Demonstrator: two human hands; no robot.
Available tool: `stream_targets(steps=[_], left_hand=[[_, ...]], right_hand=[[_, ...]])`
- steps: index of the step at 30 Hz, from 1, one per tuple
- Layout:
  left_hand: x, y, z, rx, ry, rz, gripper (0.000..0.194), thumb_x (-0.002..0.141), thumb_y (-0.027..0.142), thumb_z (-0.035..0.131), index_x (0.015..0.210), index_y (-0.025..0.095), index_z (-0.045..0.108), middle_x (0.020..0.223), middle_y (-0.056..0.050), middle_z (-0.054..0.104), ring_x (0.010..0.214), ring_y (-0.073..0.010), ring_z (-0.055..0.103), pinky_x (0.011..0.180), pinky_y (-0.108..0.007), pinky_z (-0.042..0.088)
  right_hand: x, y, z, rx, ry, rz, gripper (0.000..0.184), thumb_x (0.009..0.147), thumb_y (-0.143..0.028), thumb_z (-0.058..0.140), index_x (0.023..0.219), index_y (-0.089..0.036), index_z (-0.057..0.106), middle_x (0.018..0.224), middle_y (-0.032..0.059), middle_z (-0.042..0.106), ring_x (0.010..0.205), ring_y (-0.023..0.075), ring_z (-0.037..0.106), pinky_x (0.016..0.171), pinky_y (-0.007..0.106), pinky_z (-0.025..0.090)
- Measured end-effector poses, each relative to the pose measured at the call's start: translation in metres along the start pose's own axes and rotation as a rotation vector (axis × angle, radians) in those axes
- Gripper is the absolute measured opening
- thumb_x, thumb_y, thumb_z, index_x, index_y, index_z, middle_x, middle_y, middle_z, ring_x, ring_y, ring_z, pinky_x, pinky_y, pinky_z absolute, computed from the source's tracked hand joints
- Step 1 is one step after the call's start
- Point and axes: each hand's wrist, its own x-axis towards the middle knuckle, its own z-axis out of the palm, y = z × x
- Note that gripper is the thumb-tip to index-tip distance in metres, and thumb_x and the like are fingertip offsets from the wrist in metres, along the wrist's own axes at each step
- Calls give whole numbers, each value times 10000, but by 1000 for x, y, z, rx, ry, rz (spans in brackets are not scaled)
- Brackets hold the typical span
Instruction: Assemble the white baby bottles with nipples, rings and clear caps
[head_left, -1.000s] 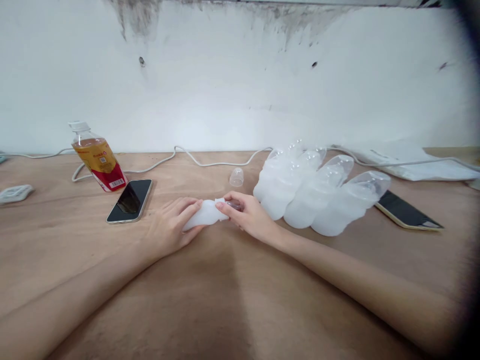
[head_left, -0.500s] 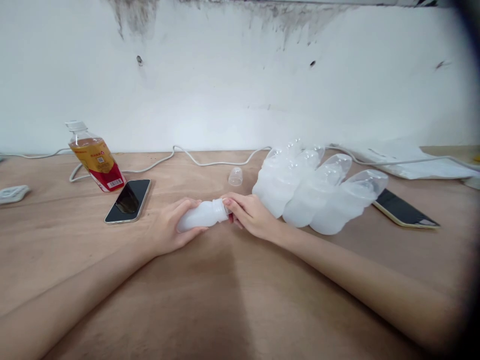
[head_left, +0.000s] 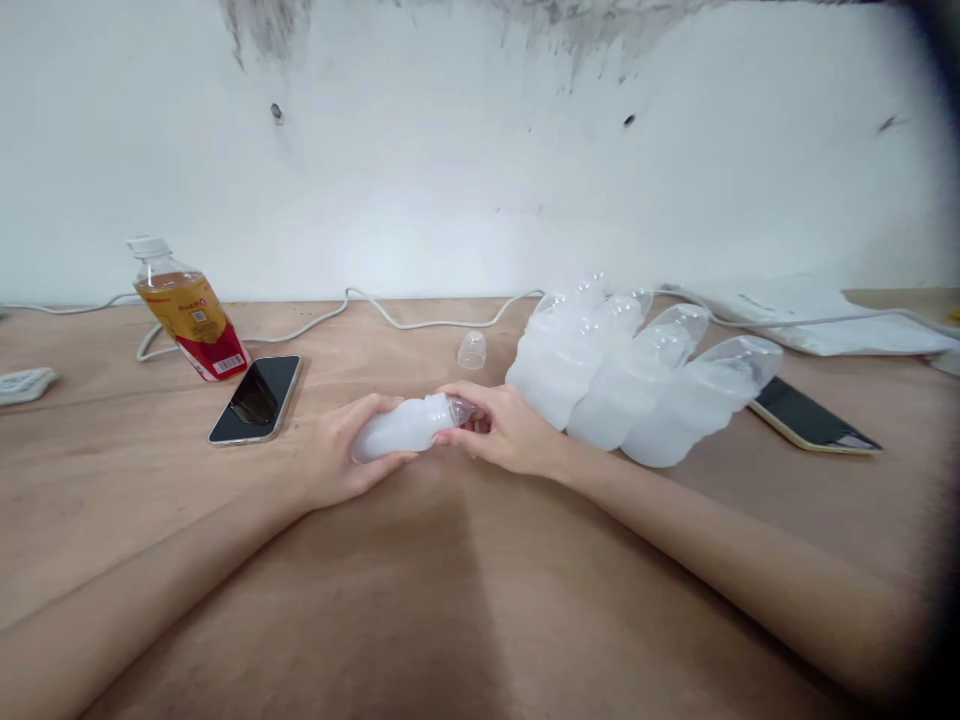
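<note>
A small white baby bottle [head_left: 405,427] lies tilted on its side just above the table, its clear nipple [head_left: 460,409] pointing right. My left hand [head_left: 346,450] is wrapped round the bottle's base and body. The thumb and fingers of my right hand [head_left: 499,425] close round the collar at the neck, with the nipple between them; some of those fingertips are hidden. Behind my right hand a clear dome cap [head_left: 472,350] stands on the table. To its right is a group of several similar white bottles [head_left: 660,395] with clear caps on.
A drink bottle [head_left: 191,315] stands at the left beside a phone [head_left: 256,400]. Another phone [head_left: 814,415] lies at the right, near a white plastic bag [head_left: 832,325]. A white cable [head_left: 420,326] runs along the wall. A white device [head_left: 26,386] sits at the far left.
My right hand has changed its grip: its fingers have opened from a tight pinch at the bottle's mouth to span the collar, so the nipple now shows. My left hand stays round the bottle.
</note>
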Motion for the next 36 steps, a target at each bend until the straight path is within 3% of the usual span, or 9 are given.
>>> stream_targets(steps=[4, 7, 13, 17, 20, 24, 26, 29, 36], left_hand=[[6, 3, -8, -209, -154, -109, 318, 699, 390, 587, 948, 200, 526, 817, 2, 604, 668, -142, 556, 583, -233, 432], [8, 1, -9, -289, -204, -118, 315, 700, 379, 585, 954, 199, 537, 816, 3, 593, 656, -134, 536, 569, -221, 411], [9, -1, -6, -320, -199, -170, 333, 685, 380, 598, 957, 197, 540, 836, -3, 596, 694, -154, 538, 603, -240, 415], [10, -7, -4, -444, -57, -275, 333, 693, 404, 592, 932, 178, 547, 876, -27, 599, 794, -191, 551, 672, -268, 425], [10, -15, -1, -596, 82, -366, 326, 730, 426, 550, 927, 166, 550, 906, -40, 595, 821, -199, 550, 654, -254, 422], [11, -21, 2, -745, 137, -428, 351, 743, 421, 547, 980, 161, 553, 965, -49, 603, 861, -201, 547, 656, -238, 416], [11, -21, 2, -783, 123, -433, 366, 737, 416, 559, 1002, 164, 555, 985, -51, 606, 876, -204, 546, 663, -237, 415], [11, -20, 3, -821, 98, -432, 380, 733, 412, 567, 1016, 159, 559, 1007, -60, 607, 880, -207, 550, 668, -243, 420], [10, -22, 4, -871, 78, -444, 400, 748, 420, 549, 1054, 162, 559, 981, -58, 627, 826, -197, 573, 639, -237, 428]], right_hand=[[1, 7, -4, 23, -93, -117, 384, 850, -398, 373, 1135, -165, 481, 607, -22, 565, 506, 87, 501, 536, 201, 392], [1, 10, -4, 16, -55, -122, 363, 876, -391, 310, 1084, -169, 509, 587, -23, 548, 499, 81, 495, 531, 191, 385], [1, 7, -2, 114, -46, -67, 426, 867, -469, 282, 1031, -167, 534, 630, -7, 550, 478, 75, 492, 529, 202, 394], [8, 5, 0, 264, 174, 151, 577, 885, -455, 38, 1093, -148, 480, 663, 26, 553, 518, 105, 521, 496, 220, 409], [22, 5, 4, 3, 319, 265, 435, 891, -375, 179, 1115, -121, 453, 941, 117, 564, 841, 177, 559, 668, 283, 454], [45, 7, 12, -599, 255, 368, 464, 787, -224, 443, 1197, -14, 385, 1246, 247, 363, 1205, 324, 293, 951, 424, 281], [55, 10, 16, -726, 215, 490, 484, 775, -221, 464, 1194, 4, 377, 1272, 282, 321, 1220, 373, 247, 935, 472, 275], [64, 14, 21, -738, 156, 605, 413, 771, -215, 479, 1117, 7, 433, 1189, 320, 389, 1089, 398, 411, 806, 481, 376], [45, 4, 24, -645, 52, 402, 269, 804, -177, 431, 1057, -98, 474, 1050, 197, 480, 913, 276, 544, 701, 367, 447]])
